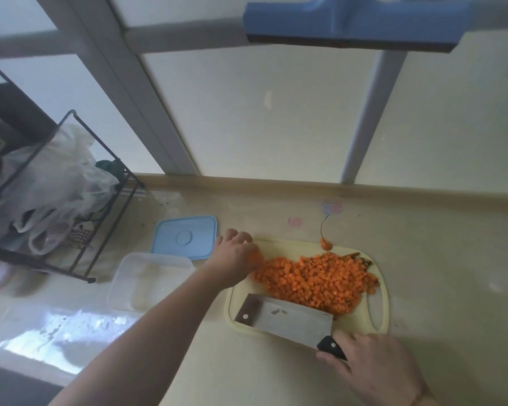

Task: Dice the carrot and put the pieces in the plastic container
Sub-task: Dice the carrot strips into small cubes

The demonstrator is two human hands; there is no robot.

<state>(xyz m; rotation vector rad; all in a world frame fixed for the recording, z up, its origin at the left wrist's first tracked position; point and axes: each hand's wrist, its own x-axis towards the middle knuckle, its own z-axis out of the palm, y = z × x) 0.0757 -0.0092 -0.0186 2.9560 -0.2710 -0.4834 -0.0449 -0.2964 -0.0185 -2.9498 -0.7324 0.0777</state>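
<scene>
A heap of diced carrot (317,281) covers the pale yellow cutting board (381,312). My left hand (235,256) lies at the heap's left edge, fingers curled among the pieces there; what it holds is blurred. My right hand (376,364) grips the black handle of a cleaver (285,320), whose broad blade lies flat against the heap's near side. The clear plastic container (147,281) stands empty to the left of the board, beside my left forearm. Its blue lid (185,240) lies behind it.
A carrot tip with a thin root (325,244) and a carrot end scrap (361,257) sit at the board's far edge. A black wire rack (79,200) with plastic bags stands at the left. A wall with a window frame rises behind the counter.
</scene>
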